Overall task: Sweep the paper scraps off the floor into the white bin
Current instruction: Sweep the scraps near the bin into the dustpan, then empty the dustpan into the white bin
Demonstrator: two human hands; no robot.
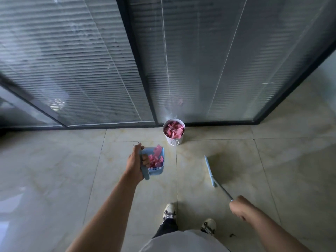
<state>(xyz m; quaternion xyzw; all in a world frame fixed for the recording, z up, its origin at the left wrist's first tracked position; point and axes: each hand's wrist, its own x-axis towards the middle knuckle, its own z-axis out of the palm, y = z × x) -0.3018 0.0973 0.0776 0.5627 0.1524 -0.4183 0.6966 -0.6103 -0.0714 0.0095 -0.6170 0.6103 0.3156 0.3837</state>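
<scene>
Nearest to us we see two light shoes (189, 218) on the floor (54, 179), with dark trouser legs and a pale shirt hem cut off by the bottom edge. A small dark speck lies on the tile beside the right shoe; we cannot make out what it is.

Our right hand (239, 208) is curled round the thin handle of a light blue broom (211, 172). Its narrow head rests on the floor ahead of the shoes, and most of the handle inside the fist is hidden.

Our left hand (136, 162) grips the upright handle of a light blue dustpan (156, 161), fingers wrapped round it. The pan is held up off the floor and carries a heap of pink paper scraps (156, 158), a few of them poking above its far rim. A comb-like row of teeth shows at the near edge of the pan.

Just beyond the dustpan the white bin (174, 131) stands on the floor, close against the base of the wall. It is filled almost to the rim with more pink scraps. A small oval marking on its front is too small to read.

The floor is glossy beige marble-look tile with thin dark joints, and we see no pink scraps lying loose on it. Behind the bin rise glass partitions (81, 60) in dark frames with closed horizontal blinds (200, 60) inside. The bin's faint reflection shows in the glass.
</scene>
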